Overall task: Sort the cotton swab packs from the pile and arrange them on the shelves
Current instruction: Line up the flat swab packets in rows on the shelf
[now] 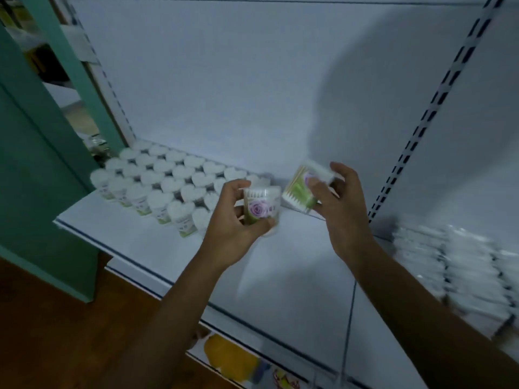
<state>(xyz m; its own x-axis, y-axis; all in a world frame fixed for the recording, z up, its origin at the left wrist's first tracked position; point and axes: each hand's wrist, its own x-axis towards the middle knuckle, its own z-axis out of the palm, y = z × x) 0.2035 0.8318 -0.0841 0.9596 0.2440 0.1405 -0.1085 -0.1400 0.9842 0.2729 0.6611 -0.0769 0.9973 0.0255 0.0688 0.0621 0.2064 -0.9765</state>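
Observation:
My left hand (234, 220) grips an upright cotton swab pack (262, 207) with a purple rose on its label, just above the white shelf (140, 234). My right hand (341, 197) holds a second swab pack (304, 189), tilted on its side, slightly higher and to the right. Several heart-shaped swab packs (165, 181) stand in neat rows on the left part of the shelf, right beside my left hand.
Stacked white packets (460, 265) fill the neighbouring shelf at the right. A slotted upright post (438, 102) divides the two bays. A green pillar (42, 136) stands at the left. Coloured goods (233, 357) lie on a lower shelf above the brown floor.

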